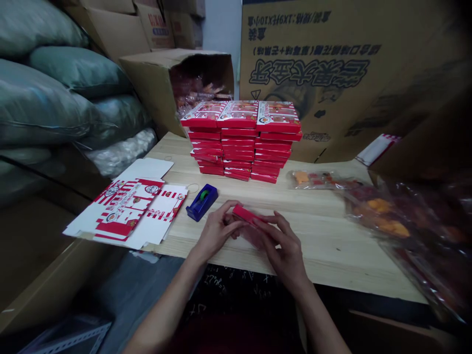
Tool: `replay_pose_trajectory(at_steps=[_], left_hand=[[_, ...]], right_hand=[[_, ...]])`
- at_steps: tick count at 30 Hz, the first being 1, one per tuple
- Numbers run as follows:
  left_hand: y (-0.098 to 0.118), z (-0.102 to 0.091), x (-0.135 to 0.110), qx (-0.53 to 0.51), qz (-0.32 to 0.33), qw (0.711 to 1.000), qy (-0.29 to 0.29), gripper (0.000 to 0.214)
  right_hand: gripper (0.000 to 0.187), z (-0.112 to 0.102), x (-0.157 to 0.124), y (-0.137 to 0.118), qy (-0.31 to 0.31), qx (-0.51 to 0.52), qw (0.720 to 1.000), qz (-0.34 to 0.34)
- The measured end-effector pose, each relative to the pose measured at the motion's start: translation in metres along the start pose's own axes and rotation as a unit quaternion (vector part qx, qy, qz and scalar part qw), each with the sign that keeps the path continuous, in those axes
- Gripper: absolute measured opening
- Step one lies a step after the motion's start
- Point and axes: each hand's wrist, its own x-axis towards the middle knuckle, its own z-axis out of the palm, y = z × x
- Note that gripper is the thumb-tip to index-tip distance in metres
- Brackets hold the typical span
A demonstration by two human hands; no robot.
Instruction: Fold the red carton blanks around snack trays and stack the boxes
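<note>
Left hand (219, 228) and right hand (282, 248) low centre, over the table's near edge. Fingers of both closed in a pinch on a red card piece (245, 214), held clear of the wooden table (324, 236). Clear plastic packet (251, 237) apparently under it, partly hidden by fingers.

Risks:
- Slick plastic: possible slip from the pinch, drop past the near edge.
- Blue tape dispenser (202, 201) just beside left hand: easy knock from a wide elbow or wrist swing.
- Three-column stack of red boxes (239, 142), upper centre, uneven at top: topple risk if bumped.
- Flat printed carton blanks (127, 209), left, overhanging the table: slide risk.
- Bags of orange snacks (379, 216), right, overhanging too: possible spill.
</note>
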Motion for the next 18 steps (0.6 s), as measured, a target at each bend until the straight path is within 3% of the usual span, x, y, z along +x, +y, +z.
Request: replay_pose_trajectory(at_steps=[3,5,8,11,13,15,18], left_hand=[[-0.004,-0.019,-0.021,0.036,-0.011,0.998,-0.051,0.038],[-0.013,-0.027,-0.043,0.082,-0.009,0.995,-0.058,0.028],[-0.037,-0.028,-0.075,0.107,-0.012,0.993,-0.050,0.017],[-0.062,-0.017,-0.098,0.059,-0.040,0.996,-0.049,0.028],[-0.074,-0.005,-0.108,0.005,-0.069,0.996,-0.051,0.036],[-0.078,0.004,-0.115,-0.026,-0.095,0.994,-0.056,0.038],[-0.077,0.007,-0.123,0.022,-0.110,0.990,-0.087,0.046]], right_hand=[[0.041,-0.005,-0.019,-0.010,-0.037,0.062,0.996,0.048],[0.042,-0.004,-0.043,-0.012,-0.060,0.121,0.984,0.116],[0.044,0.006,-0.090,-0.008,0.002,0.167,0.949,0.266],[0.066,0.022,-0.132,-0.006,0.135,0.205,0.866,0.436],[0.076,0.029,-0.149,-0.010,0.161,0.272,0.792,0.523],[0.072,0.032,-0.155,-0.018,0.157,0.337,0.732,0.571],[0.062,0.030,-0.152,-0.025,0.161,0.380,0.703,0.579]])
